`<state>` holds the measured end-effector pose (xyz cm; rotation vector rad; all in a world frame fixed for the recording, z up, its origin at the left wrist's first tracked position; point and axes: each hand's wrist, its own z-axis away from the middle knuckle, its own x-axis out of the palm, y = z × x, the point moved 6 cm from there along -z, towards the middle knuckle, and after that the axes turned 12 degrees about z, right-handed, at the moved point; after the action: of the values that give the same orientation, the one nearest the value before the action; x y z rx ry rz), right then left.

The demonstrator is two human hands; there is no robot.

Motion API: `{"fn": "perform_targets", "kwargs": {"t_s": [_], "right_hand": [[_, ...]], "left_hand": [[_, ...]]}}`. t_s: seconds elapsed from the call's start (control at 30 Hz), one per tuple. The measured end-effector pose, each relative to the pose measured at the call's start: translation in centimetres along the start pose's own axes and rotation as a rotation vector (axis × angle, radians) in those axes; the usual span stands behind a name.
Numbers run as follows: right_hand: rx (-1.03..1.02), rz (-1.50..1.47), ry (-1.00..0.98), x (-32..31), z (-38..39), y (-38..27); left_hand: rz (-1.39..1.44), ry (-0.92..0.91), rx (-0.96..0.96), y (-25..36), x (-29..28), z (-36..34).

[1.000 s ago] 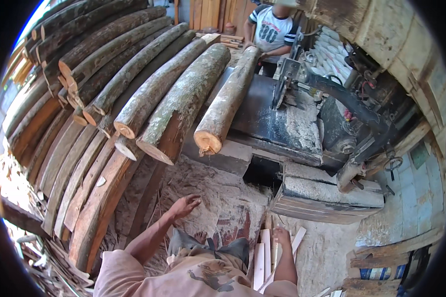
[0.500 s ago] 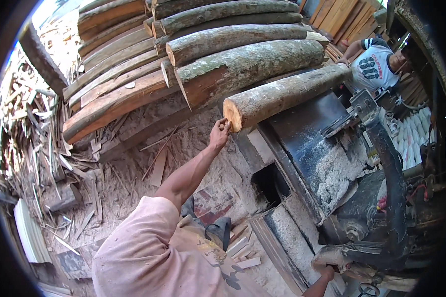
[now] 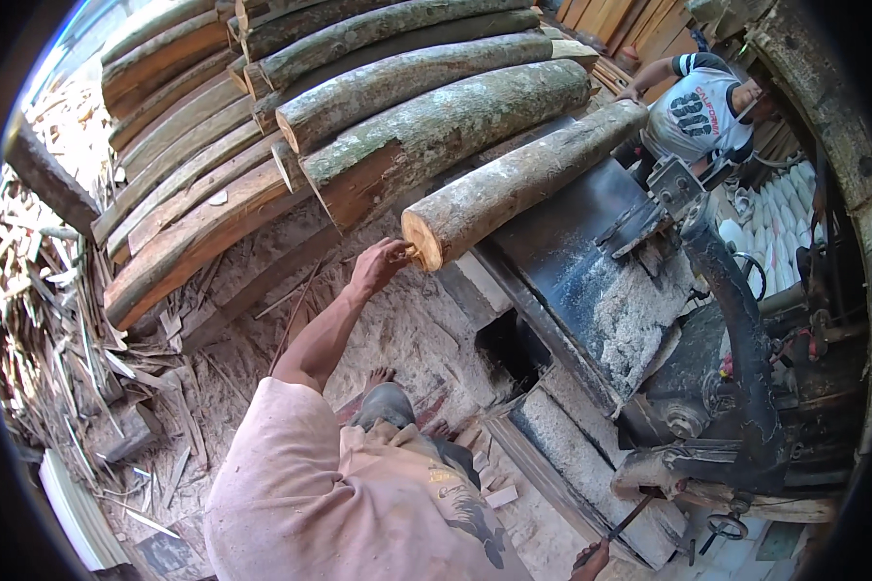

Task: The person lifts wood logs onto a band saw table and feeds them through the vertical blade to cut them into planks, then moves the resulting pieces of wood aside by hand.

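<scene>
A debarked-looking log (image 3: 528, 174) with a pale sawn end lies slantwise over the dark metal saw table (image 3: 552, 242). My left hand (image 3: 382, 263) is stretched out to its near end, fingers closed at the lower left of the cut face. A small pale bit shows at the fingertips; what it is I cannot make out. Low in the view, my right hand (image 3: 589, 560) is wrapped round a thin dark bar (image 3: 632, 517). The bar runs up to a rounded wooden block (image 3: 646, 472) on the machine.
A stack of logs (image 3: 446, 126) stands beyond my left arm. Sawdust (image 3: 630, 324) heaps on the saw table beside the curved machine frame (image 3: 736, 300). A co-worker (image 3: 693, 111) has a hand at the log's far end. Wood scraps (image 3: 53, 339) litter the left side.
My right hand has drawn back from the wooden block, and the dark bar now shows. My left hand stays at the log's end. The whole view has shifted somewhat.
</scene>
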<state>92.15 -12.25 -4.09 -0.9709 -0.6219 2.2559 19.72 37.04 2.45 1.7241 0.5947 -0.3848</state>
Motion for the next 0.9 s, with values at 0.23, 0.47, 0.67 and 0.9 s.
{"fn": "perform_targets", "kwargs": {"t_s": [0.23, 0.47, 0.67, 0.9], "right_hand": [[-0.110, -0.116, 0.169, 12.7, 16.1, -0.7], [-0.544, 0.200, -0.029, 32.2, 25.8, -9.4], [-0.787, 0.076, -0.249, 52.8, 26.2, -29.2], [-0.628, 0.110, -0.491, 62.3, 22.3, -28.5]], "left_hand": [[-0.065, 0.059, 0.341, -1.1, -0.6, 0.2], [0.107, 0.095, -0.482, -18.8, -6.6, 13.4], [0.366, 0.046, -1.584, -34.3, -13.4, 36.8], [0.917, 0.139, -1.418, -29.8, -12.1, 33.6]]}}
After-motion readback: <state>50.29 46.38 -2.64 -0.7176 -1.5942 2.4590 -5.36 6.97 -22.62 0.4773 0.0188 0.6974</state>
